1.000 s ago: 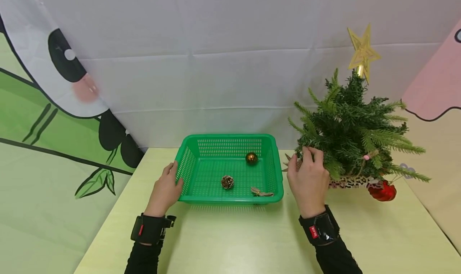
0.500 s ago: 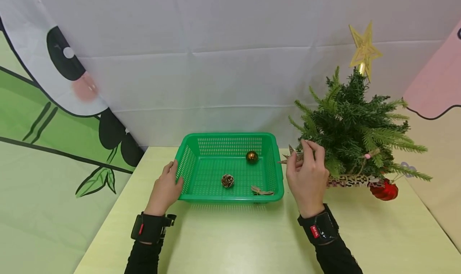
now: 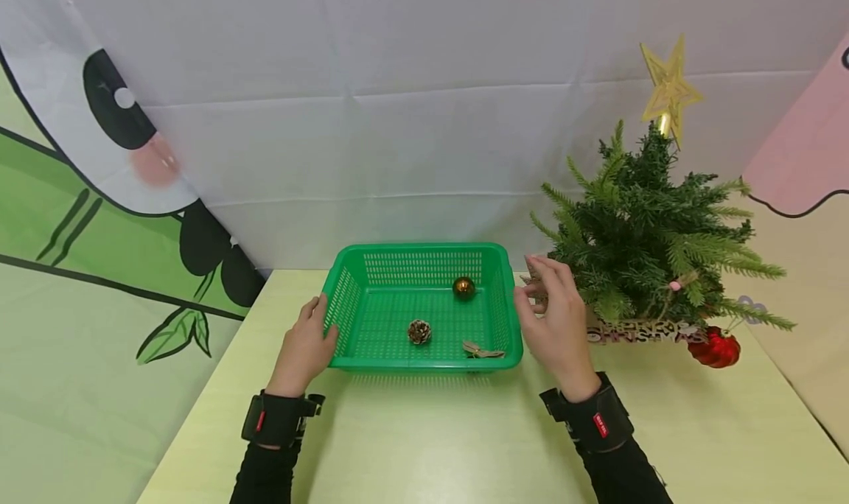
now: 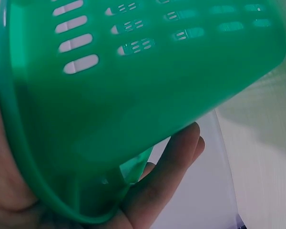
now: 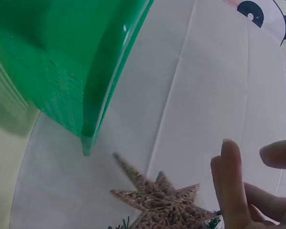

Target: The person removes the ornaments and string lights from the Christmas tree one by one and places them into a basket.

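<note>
My left hand [image 3: 301, 349] holds the left edge of a green plastic basket [image 3: 424, 366]. In the left wrist view its fingers [image 4: 181, 148] curl under and round the rim. Inside the basket lie a pine cone [image 3: 418, 332], a shiny brown-gold ball [image 3: 463, 288] and a small tan bow-like piece [image 3: 483, 351]. My right hand [image 3: 557, 323] hovers between basket and Christmas tree [image 3: 650, 246], thumb and fingertips apart, holding nothing. Beside it in the right wrist view hangs a glittery brown star ornament [image 5: 164, 205] at the tree's branches; from the head, the hand mostly hides it.
A gold star [image 3: 670, 91] tops the tree. Low on it hang a "Christmas" sign [image 3: 646, 332] and a red ornament [image 3: 716, 347]. Behind the pale table [image 3: 424, 438] stands a white cloth backdrop [image 3: 424, 143] with printed cartoon figures.
The right hand has come away from the tree's left branches, moving left toward the basket, and its fingers have left the star ornament. My left hand has stayed on the basket.
</note>
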The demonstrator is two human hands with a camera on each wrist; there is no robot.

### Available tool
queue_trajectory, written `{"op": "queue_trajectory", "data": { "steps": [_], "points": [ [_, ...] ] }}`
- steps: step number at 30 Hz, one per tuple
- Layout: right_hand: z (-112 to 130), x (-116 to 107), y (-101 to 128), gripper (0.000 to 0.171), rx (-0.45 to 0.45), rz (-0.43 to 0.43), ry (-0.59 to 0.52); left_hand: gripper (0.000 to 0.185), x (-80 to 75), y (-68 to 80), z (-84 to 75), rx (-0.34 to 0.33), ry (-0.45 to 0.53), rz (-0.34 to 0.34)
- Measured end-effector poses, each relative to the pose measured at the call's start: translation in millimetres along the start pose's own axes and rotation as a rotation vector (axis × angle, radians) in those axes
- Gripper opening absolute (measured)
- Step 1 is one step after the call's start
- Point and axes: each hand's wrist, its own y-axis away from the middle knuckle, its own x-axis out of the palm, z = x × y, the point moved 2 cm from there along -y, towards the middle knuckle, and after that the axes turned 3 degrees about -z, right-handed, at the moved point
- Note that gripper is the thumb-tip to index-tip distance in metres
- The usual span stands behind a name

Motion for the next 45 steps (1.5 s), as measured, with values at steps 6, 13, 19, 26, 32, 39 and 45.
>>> {"op": "queue_trajectory", "data": {
  "steps": [6, 13, 19, 26, 32, 39, 45],
  "points": [
    [1, -4, -1, 0.040, -0.010, -0.022, -0.131, 0.065, 0.8, -0.5, 1.7, 0.004, -0.008, 0.001],
    [-4, -5, 0, 0.024, -0.009, 0.000, 0.026, 0.065, 2.1, -0.3, 3.2, 0.006, -0.017, -0.007],
    [-26, -4, 2, 0.020, 0.004, -0.066, -0.065, 0.065, 4.0, -1.4, 5.1, 0.022, -0.025, -0.026],
    [-103, 28, 9, 0.027, -0.119, 0.019, -0.194, 0.065, 3.8, -3.4, 5.0, 0.021, -0.020, -0.021],
    [-46, 20, 5, 0.035, -0.177, 0.213, -0.424, 0.065, 3.2, -3.3, 4.9, 0.015, -0.018, -0.020],
    [-3, 19, 5, 0.037, -0.081, 0.400, -0.338, 0.065, 2.7, -3.3, 4.1, 0.018, -0.018, -0.020],
    [-4, 24, 7, 0.041, -0.063, 0.494, -0.374, 0.065, 0.8, -1.7, 1.8, 0.014, -0.018, -0.025]
  ]
}}
